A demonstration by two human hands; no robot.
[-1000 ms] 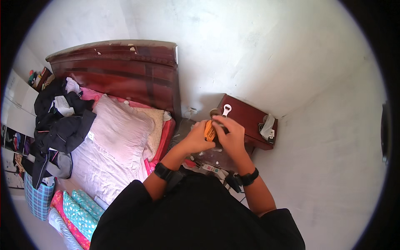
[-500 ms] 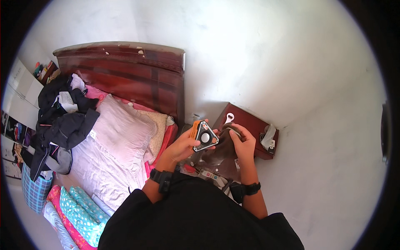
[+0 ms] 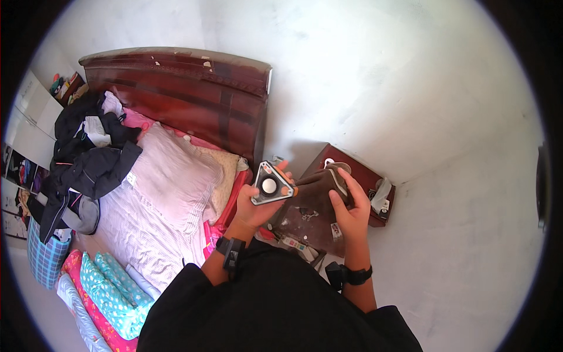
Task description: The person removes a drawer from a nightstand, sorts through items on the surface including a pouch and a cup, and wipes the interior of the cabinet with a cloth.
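Note:
My left hand [image 3: 252, 208] grips a triangular device [image 3: 273, 186] with a silver rim, a dark inner face and a pale round centre. Its fingers wrap behind the device and the thumb rests at one corner. To the right, my right hand [image 3: 354, 212] has its fingers and thumb around the edge of a brown cloth [image 3: 318, 186], which looks soft and has a pale edge strip. The cloth hangs in front of the dark red nightstand [image 3: 366, 182]. A white ring-ended object [image 3: 329, 161] on the nightstand is partly hidden behind the cloth.
A bed with a dark red headboard [image 3: 176, 94] stands at the left, bearing a pale pink pillow [image 3: 170, 170] and black clothes [image 3: 97, 167]. A clear plastic bag [image 3: 383, 190] sits on the nightstand's right end. A power strip [image 3: 298, 245] lies low near my body.
The triangular device has moved left and tilted, away from the cloth. My right hand has moved slightly right, its fingers spread wider, and more of the nightstand's front shows.

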